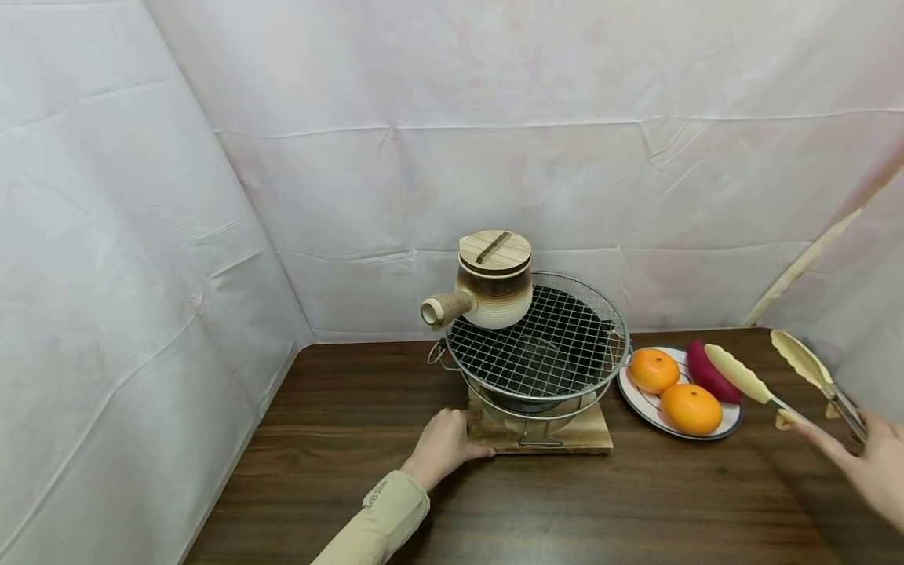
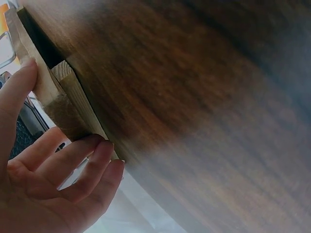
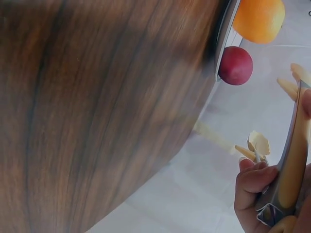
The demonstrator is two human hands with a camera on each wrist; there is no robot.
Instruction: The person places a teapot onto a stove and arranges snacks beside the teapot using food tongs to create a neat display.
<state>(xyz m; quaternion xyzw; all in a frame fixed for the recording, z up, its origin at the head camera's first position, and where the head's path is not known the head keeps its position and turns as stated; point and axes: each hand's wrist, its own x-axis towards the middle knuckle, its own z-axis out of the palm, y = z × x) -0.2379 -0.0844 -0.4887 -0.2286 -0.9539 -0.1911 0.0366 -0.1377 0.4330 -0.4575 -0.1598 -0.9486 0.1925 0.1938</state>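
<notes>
My left hand (image 1: 443,446) grips the front left corner of a wooden board (image 1: 596,431). In the left wrist view the thumb presses the board's edge (image 2: 65,114) while the curled fingers touch its side. A stove with a round wire grill (image 1: 558,357) stands on this board. On the grill's back left sits a lidded clay pot (image 1: 497,302), handle pointing left. My right hand (image 1: 879,463) holds tongs (image 1: 741,375) with cream scalloped tips, their arms spread wide and nothing between them. The tips hover right of a plate (image 1: 639,408).
On the plate lie two oranges (image 1: 653,370) and a long purple-red sweet potato-like item (image 1: 713,377). White sheeting (image 1: 424,188) hangs behind the dark wooden table (image 1: 318,439) and along its left side.
</notes>
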